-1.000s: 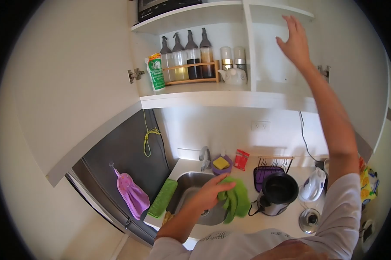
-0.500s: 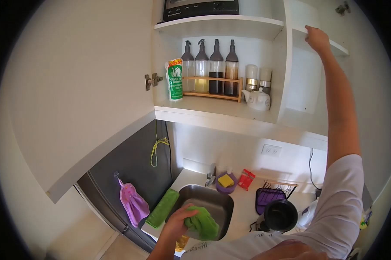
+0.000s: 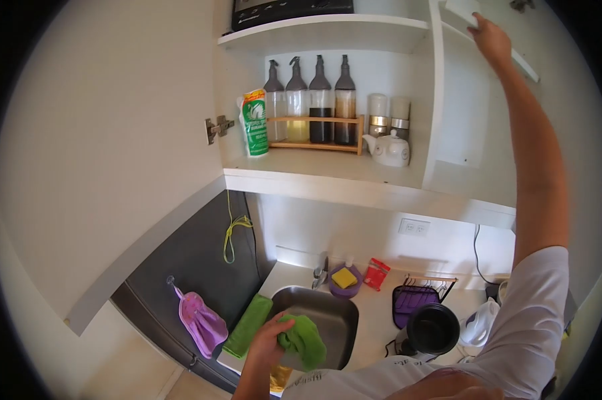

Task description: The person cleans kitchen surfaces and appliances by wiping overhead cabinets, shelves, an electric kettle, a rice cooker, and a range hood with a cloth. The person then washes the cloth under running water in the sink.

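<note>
The green cloth (image 3: 302, 341) is bunched in my left hand (image 3: 269, 340), over the left part of the steel sink (image 3: 337, 323). High on the right, my right hand (image 3: 493, 41) reaches into the open cabinet's right compartment, its fingers closed at the front edge of the white shelf board (image 3: 524, 65). That board slopes down to the right. What lies behind my fingers is partly hidden. Beside this compartment, a white teapot (image 3: 389, 151) stands before two grinders (image 3: 377, 110).
Four bottles in a wooden rack (image 3: 314, 145) and a green pouch (image 3: 255, 123) stand in the cabinet. Below are a yellow sponge (image 3: 344, 277), a red packet (image 3: 376, 274), a purple rack (image 3: 407, 303), a black pot (image 3: 433, 329) and a rolled green towel (image 3: 247, 327). An open door (image 3: 114, 133) spans the left.
My right hand has gone from spread fingers to closed ones at the shelf board, which now slopes more steeply. My left hand has moved left with the green cloth. The view has shifted too.
</note>
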The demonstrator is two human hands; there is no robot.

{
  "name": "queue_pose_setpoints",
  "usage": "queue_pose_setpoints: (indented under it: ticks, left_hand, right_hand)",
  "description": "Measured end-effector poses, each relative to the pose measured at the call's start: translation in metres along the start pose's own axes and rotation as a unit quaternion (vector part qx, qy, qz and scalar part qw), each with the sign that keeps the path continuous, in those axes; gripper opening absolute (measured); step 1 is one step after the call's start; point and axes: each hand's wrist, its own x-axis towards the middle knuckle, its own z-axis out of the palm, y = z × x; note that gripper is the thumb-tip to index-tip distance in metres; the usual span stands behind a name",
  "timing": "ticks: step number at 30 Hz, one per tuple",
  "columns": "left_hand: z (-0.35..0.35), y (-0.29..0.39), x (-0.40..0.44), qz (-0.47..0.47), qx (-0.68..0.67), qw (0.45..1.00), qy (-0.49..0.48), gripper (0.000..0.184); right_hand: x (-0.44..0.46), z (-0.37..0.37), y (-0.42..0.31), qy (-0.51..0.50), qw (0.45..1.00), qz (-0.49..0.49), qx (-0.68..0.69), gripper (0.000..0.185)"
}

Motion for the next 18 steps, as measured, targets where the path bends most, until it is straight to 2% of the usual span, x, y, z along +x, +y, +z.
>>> queue_pose_setpoints:
  ticks: [1, 3, 4, 9, 15, 18]
  left_hand:
    - [0.003, 0.002, 0.0, -0.008, -0.008, 1.0, -0.011, 0.03]
    - [0.011, 0.002, -0.003, -0.006, -0.004, 1.0, 0.005, 0.027]
    - [0.014, 0.001, -0.003, 0.0, -0.009, 1.0, 0.015, 0.026]
    - [0.016, 0.005, -0.007, 0.001, 0.006, 1.0, 0.015, 0.025]
    - [0.011, 0.002, -0.006, -0.01, 0.001, 1.0, 0.006, 0.023]
    - [0.016, 0.004, -0.006, 0.0, 0.0, 1.0, 0.018, 0.026]
  right_hand:
    - [-0.008, 0.003, 0.0, 0.006, 1.0, -0.003, 0.016, 0.035]
    - [-0.029, 0.02, 0.011, 0.102, 0.988, -0.116, 0.0, 0.03]
    - [-0.036, 0.023, 0.01, 0.145, 0.979, -0.142, 0.008, 0.025]
    - [-0.048, 0.027, 0.008, 0.222, 0.95, -0.216, 0.033, 0.026]
    - [-0.05, 0.019, 0.005, 0.139, 0.973, -0.182, -0.032, 0.018]
    - [-0.041, 0.015, 0.003, 0.161, 0.978, -0.128, 0.037, 0.024]
